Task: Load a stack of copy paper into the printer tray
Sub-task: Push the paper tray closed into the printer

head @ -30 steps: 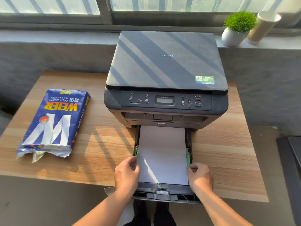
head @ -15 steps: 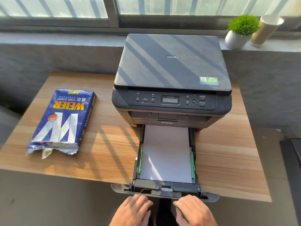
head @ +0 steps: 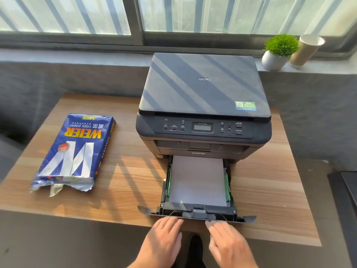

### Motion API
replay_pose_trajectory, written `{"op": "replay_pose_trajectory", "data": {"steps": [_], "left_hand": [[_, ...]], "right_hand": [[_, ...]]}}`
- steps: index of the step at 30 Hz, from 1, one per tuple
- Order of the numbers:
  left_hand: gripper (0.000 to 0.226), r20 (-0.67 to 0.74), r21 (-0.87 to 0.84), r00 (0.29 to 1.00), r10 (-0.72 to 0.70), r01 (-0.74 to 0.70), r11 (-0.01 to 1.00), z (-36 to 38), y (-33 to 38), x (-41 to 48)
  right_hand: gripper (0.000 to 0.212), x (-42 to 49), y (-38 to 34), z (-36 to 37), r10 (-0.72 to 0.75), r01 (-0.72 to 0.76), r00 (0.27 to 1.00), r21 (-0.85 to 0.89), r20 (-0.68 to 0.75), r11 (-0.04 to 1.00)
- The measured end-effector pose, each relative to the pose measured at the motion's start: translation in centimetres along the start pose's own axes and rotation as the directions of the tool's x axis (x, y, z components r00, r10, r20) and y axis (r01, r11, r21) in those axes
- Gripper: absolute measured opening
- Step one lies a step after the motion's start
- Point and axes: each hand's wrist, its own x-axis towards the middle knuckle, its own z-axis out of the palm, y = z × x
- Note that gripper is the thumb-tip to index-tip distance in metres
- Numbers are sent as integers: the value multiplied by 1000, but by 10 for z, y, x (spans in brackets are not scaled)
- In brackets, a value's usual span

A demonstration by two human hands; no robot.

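Note:
A dark grey printer [head: 204,97] stands on the wooden table [head: 125,182]. Its paper tray [head: 197,214] sticks out toward me, partly pulled out, with a white stack of copy paper [head: 197,180] lying flat between green side guides. My left hand [head: 164,238] and my right hand [head: 226,242] rest flat, fingers extended, against the tray's front panel. Neither hand holds anything.
An opened blue pack of copy paper [head: 75,151] lies on the table's left side. A small potted plant [head: 278,51] and a tan cup [head: 307,49] sit on the window ledge behind the printer. A dark object [head: 345,200] stands at the right edge.
My hands left the paper's sides inside the tray and moved back to the tray's front panel. The tray has slid a little into the printer.

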Motion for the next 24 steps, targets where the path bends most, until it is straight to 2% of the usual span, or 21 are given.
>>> {"op": "replay_pose_trajectory", "data": {"steps": [3, 5, 8, 10, 15, 19, 24], "left_hand": [[43, 64, 57, 994, -87, 83, 995, -4, 0, 29], [50, 104, 100, 985, -136, 126, 987, -6, 2, 50], [60, 133, 117, 969, -209, 194, 974, -8, 0, 79], [65, 134, 95, 958, -253, 242, 966, -10, -5, 94], [62, 79, 45, 964, -253, 250, 967, -12, -30, 123], [59, 68, 30, 965, -252, 250, 968, -15, -40, 131], [55, 83, 41, 959, -272, 270, 962, -17, -42, 120]], "right_hand": [[49, 29, 8, -1, 92, -86, 980, -39, 176, 996], [52, 54, 11, 0, 163, -151, 957, -67, 240, 986], [49, 90, 11, -1, 228, -206, 932, -107, 281, 973], [53, 113, 10, -4, 277, -245, 908, -138, 315, 960], [60, 164, 21, -7, 350, -300, 867, -192, 353, 935], [62, 176, 28, -6, 367, -323, 845, -175, 390, 930], [76, 178, 34, -4, 383, -387, 809, -87, 445, 918]]}}
